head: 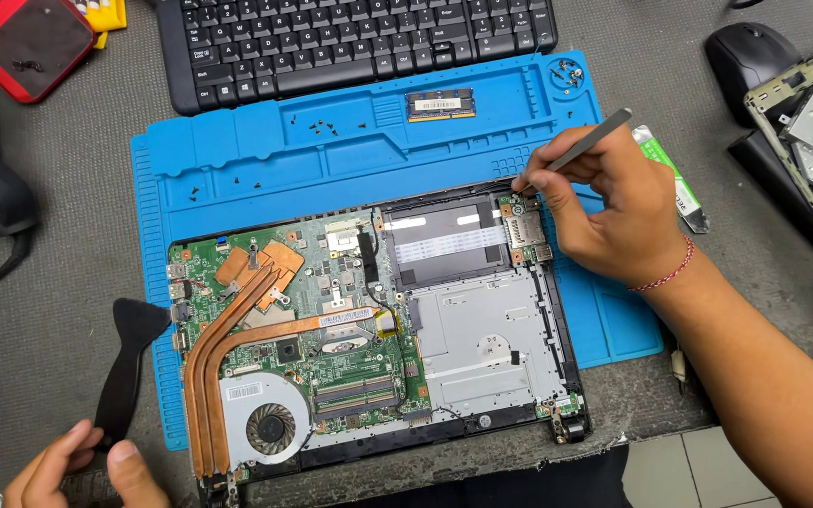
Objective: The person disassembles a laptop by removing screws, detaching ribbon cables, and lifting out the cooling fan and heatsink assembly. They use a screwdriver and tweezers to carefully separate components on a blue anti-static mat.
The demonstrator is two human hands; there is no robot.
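Under the right hand (604, 212), an opened laptop (378, 329) lies on a blue work mat (237, 169) on the grey desk (49, 273).

The right hand pinches metal tweezers (587, 146), their tip touching the small green card-reader board (523, 223) at the laptop's far right corner. The left hand (87, 470), at the near left edge, curls around the lower end of a black plastic pry tool (129, 362) lying just left of the mat. Between the hands sit the green motherboard (331, 320), copper heat pipes (228, 339) and round fan (270, 428). Beyond the right hand lie a memory module (440, 104), loose screws (331, 127) and a black keyboard (350, 42); a black mouse (750, 56) rests to its right.
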